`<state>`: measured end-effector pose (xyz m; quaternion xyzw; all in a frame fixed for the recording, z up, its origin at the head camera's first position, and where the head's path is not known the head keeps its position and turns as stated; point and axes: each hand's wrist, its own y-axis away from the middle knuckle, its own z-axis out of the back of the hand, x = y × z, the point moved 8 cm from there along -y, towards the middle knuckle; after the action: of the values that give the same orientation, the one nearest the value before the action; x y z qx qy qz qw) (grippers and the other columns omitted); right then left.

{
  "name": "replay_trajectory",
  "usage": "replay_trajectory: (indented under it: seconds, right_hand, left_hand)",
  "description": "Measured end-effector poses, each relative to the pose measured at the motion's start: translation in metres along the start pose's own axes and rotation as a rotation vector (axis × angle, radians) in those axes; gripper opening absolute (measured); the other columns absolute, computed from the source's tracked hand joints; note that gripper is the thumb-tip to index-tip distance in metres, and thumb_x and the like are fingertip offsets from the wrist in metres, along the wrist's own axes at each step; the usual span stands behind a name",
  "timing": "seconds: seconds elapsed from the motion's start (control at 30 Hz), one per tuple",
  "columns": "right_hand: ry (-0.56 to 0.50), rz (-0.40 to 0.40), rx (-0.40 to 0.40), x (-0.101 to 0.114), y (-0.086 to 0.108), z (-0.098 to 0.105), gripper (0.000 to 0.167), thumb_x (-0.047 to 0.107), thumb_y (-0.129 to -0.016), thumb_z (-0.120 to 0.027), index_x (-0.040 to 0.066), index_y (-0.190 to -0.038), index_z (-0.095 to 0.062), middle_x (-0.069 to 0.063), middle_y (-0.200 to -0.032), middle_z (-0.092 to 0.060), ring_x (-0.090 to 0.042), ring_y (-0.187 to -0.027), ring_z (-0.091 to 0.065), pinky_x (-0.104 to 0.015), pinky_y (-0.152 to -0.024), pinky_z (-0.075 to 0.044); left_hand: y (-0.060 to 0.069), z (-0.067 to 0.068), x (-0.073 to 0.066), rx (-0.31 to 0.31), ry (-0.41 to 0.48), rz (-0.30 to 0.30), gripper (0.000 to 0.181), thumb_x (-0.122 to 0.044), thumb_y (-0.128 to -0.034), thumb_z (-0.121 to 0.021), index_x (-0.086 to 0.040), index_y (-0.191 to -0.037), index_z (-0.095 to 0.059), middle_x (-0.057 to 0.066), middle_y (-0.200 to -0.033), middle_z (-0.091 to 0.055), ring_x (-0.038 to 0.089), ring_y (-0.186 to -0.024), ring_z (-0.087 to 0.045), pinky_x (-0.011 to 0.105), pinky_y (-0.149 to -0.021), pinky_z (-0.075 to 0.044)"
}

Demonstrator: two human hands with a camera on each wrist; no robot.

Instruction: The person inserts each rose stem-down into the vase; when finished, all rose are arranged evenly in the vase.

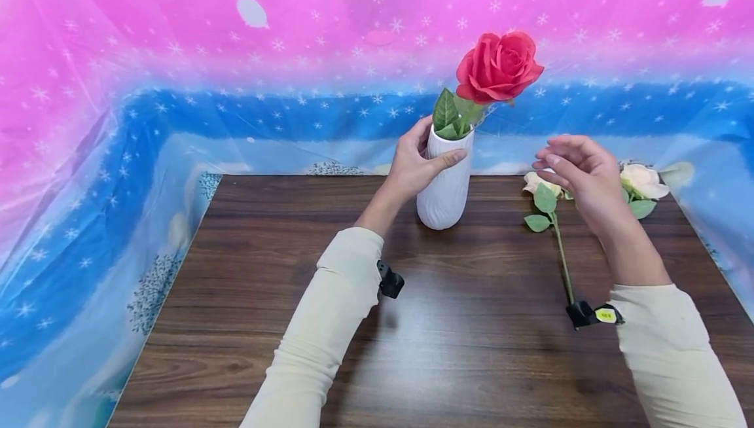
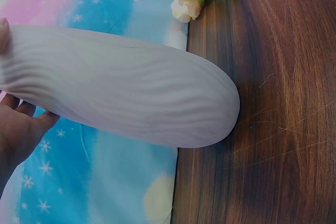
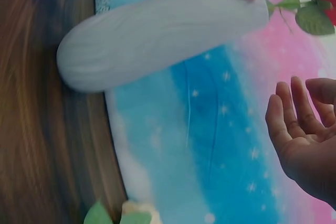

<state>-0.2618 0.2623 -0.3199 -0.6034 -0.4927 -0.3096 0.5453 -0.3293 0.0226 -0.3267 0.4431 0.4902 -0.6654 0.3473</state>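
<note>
One white vase [image 1: 444, 189] is gripped near its top by the left hand [image 1: 414, 163]; one red rose [image 1: 499, 68] is already set inside. The right hand [image 1: 596, 179] is held up, empty and loosely bent. Farther back, two cream roses [image 1: 645, 181] are left on the table [image 1: 265, 277].

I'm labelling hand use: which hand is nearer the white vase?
Left. The left hand grips the white vase near its rim; the right hand is apart, off to its right.
</note>
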Motion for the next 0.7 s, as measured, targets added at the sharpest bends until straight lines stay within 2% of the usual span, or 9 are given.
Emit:
replay_trajectory:
  seconds: [0.13, 0.3, 0.57, 0.7]
  right_hand:
    - [0.034, -0.033, -0.006, -0.005, 0.01, 0.017, 0.024, -0.005, -0.099, -0.057, 0.006, -0.117, -0.069, 0.0, -0.102, -0.078, -0.01, -0.093, -0.076, -0.021, -0.083, -0.061]
    - [0.094, -0.122, -0.022, -0.02, 0.023, 0.044, 0.022, -0.003, -0.099, -0.058, 0.01, -0.115, -0.068, 0.002, -0.101, -0.077, -0.008, -0.091, -0.076, -0.019, -0.081, -0.061]
    - [0.144, -0.214, 0.0, -0.058, 0.043, 0.089, 0.028, -0.006, -0.101, -0.054, 0.016, -0.113, -0.068, 0.007, -0.1, -0.079, -0.003, -0.088, -0.075, -0.016, -0.079, -0.06]
    - [0.25, -0.3, -0.014, -0.081, 0.055, 0.111, 0.027, -0.001, -0.102, -0.054, 0.022, -0.112, -0.066, 0.014, -0.099, -0.077, 0.002, -0.088, -0.073, -0.013, -0.077, -0.059]
  left_hand:
    - [0.0, 0.0, 0.0, 0.001, 0.0, -0.003, 0.071, -0.009, -0.0858, -0.08, -0.005, -0.148, -0.048, 0.017, -0.14, -0.062, 0.027, -0.126, -0.064, 0.032, -0.105, -0.055]
    - [0.001, 0.001, -0.001, 0.001, -0.002, 0.0, 0.071, -0.009, -0.0862, -0.08, -0.006, -0.149, -0.047, 0.016, -0.14, -0.062, 0.027, -0.127, -0.064, 0.032, -0.105, -0.055]
    - [0.001, 0.0, 0.0, 0.004, -0.007, -0.008, 0.07, -0.009, -0.0863, -0.08, -0.005, -0.148, -0.048, 0.016, -0.14, -0.062, 0.027, -0.127, -0.064, 0.032, -0.105, -0.054]
    - [0.001, 0.0, 0.0, 0.001, -0.002, -0.009, 0.069, -0.009, -0.0863, -0.08, -0.005, -0.148, -0.048, 0.017, -0.139, -0.063, 0.028, -0.126, -0.064, 0.032, -0.105, -0.055]
